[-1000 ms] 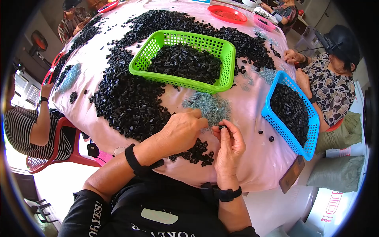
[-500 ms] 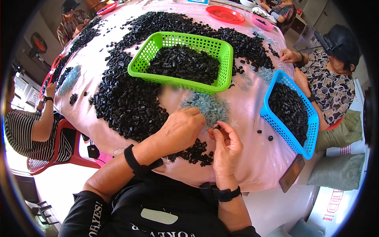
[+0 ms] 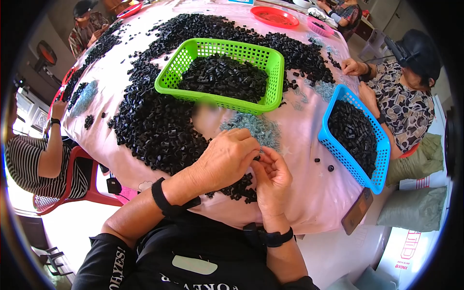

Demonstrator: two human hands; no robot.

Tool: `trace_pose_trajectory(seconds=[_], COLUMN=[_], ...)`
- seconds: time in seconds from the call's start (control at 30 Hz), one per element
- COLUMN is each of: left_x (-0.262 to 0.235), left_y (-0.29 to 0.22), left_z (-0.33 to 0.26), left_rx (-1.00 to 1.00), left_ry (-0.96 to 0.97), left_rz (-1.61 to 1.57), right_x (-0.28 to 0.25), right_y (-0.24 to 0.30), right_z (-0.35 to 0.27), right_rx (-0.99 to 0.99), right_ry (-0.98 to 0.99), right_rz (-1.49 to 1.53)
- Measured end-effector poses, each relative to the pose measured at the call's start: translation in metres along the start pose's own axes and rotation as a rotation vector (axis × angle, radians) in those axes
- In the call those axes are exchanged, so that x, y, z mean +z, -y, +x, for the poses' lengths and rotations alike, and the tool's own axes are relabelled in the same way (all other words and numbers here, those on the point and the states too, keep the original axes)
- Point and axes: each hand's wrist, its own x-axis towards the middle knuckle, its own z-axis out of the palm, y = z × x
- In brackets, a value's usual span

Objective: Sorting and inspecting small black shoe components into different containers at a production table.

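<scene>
My right hand (image 3: 274, 181) pinches a small black plastic part (image 3: 257, 158) between thumb and forefinger. Against its fingertips is my left hand (image 3: 229, 155), its fingers closed together; whatever they hold is hidden. Just beyond both hands lies a heap of small pale blue-grey pieces, perhaps springs (image 3: 258, 128). A large pile of black plastic parts (image 3: 157, 128) spreads to the left of the hands. Below my left hand, more black parts (image 3: 239, 190) lie scattered near the table edge.
A green basket (image 3: 220, 102) of black parts stands beyond the hands, and a blue basket (image 3: 345, 162) of them at right. A phone (image 3: 357, 211) lies at the table edge. Co-workers sit around, one at the right (image 3: 403, 96). Red trays (image 3: 274, 18) stand farther off.
My left hand has shifted slightly right and my right hand slightly left, so their fingertips now meet around the black part. Before, a small gap lay between them.
</scene>
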Motion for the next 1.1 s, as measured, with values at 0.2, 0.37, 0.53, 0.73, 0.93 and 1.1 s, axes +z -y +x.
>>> trace_pose_trajectory(seconds=[0.2, 0.37, 0.53, 0.73, 0.93, 1.1], left_x=[-0.001, -0.003, -0.005, -0.008, -0.007, -0.01], left_y=[-0.001, -0.003, 0.002, -0.001, -0.006, 0.0], left_z=[-0.002, -0.004, -0.004, -0.001, -0.002, -0.004], left_rx=[0.083, 0.17, 0.185, 0.173, 0.168, 0.144], left_ry=[0.059, 0.095, 0.113, 0.092, 0.173, 0.122], left_rz=[0.142, 0.193, 0.217, 0.222, 0.324, 0.254], right_x=[0.002, 0.002, 0.003, 0.002, 0.003, 0.002], right_y=[0.001, 0.002, -0.002, -0.003, -0.003, -0.004], right_z=[0.0, -0.001, -0.001, -0.002, -0.001, -0.001], right_rx=[-0.014, -0.037, -0.017, -0.057, -0.067, -0.05], right_ry=[0.006, 0.008, 0.002, -0.001, 0.015, -0.025], right_rz=[0.047, 0.04, 0.058, -0.004, -0.024, 0.05])
